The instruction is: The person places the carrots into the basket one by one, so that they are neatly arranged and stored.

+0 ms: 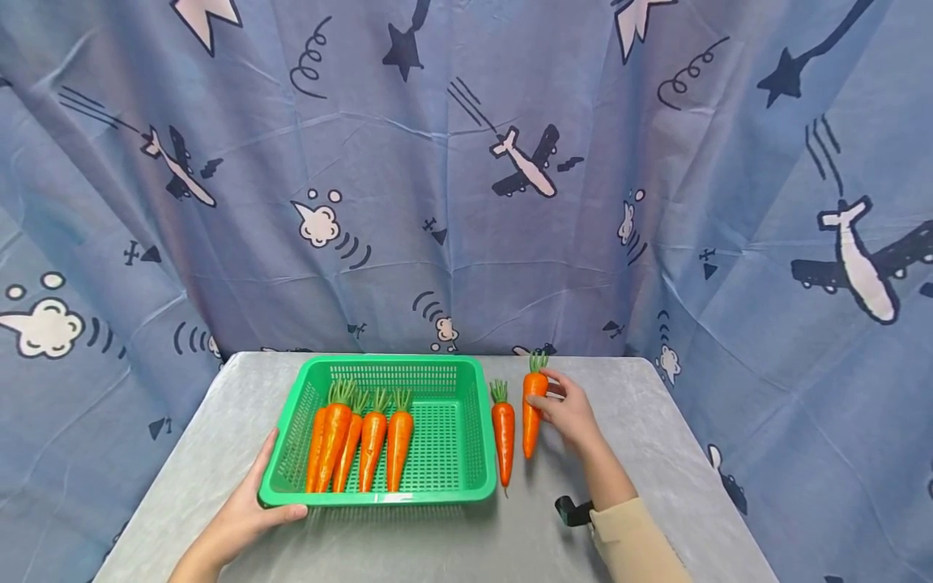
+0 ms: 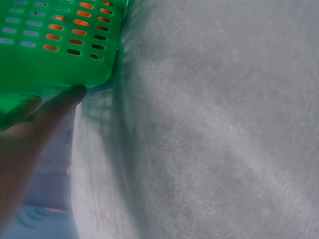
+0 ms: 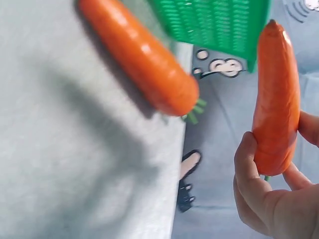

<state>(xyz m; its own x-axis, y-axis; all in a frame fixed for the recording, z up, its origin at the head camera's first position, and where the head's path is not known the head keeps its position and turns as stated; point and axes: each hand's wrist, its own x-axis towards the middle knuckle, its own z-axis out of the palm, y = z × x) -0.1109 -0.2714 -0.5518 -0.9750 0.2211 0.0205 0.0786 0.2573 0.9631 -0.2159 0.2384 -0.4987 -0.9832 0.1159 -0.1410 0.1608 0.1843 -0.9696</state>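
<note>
My right hand [image 1: 568,411] pinches an orange carrot [image 1: 531,437] near its green top, thumb on one side and fingers on the other. In the right wrist view this carrot [image 3: 277,99] is raised, its pointed end turned away from the palm. Just left of it another carrot [image 1: 504,441] lies on the table beside the green basket [image 1: 490,453]. My left hand [image 1: 244,506] rests against the basket's near left corner, thumb along the front and fingers straight along the left side. Several carrots [image 1: 398,445] lie side by side in the basket's left half, tops toward the back.
The basket stands on a table with a pale grey cover [image 1: 408,542]. Behind it hangs a blue curtain [image 1: 452,202] printed with planes and stars. A black wrist device [image 1: 572,512] sits at the right wrist, by a beige sleeve [image 1: 634,538].
</note>
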